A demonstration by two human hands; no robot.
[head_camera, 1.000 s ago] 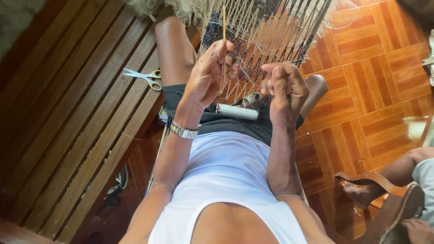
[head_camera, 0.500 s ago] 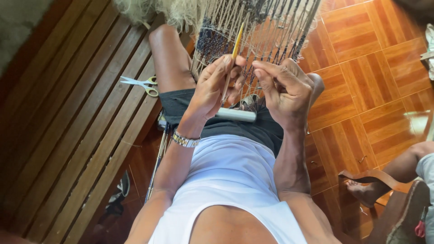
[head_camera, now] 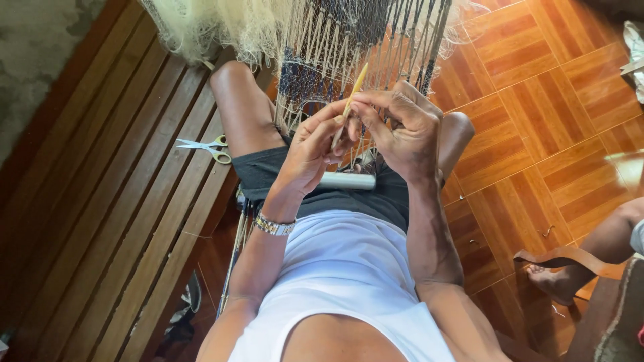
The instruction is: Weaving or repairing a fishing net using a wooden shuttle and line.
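A fishing net [head_camera: 349, 40] of pale and dark twine hangs down over my knees. My left hand [head_camera: 312, 151] grips a thin yellow netting needle [head_camera: 353, 90] that points up into the mesh. My right hand [head_camera: 402, 127] is right beside it, fingertips pinching the net twine at the needle. A metal watch [head_camera: 274, 224] is on my left wrist. A white cylinder [head_camera: 349, 181] lies across my lap on my dark shorts, just under both hands.
Scissors [head_camera: 204, 147] with pale handles lie on the wooden slatted bench [head_camera: 100, 201] to my left. Orange patterned floor tiles [head_camera: 537, 100] are on the right. Another person's bare foot [head_camera: 553, 281] and leg rest by a wooden chair at lower right.
My hands have come closer together and nearer to me. The needle has tilted from upright to slanted, and my right fingers now pinch the twine at it.
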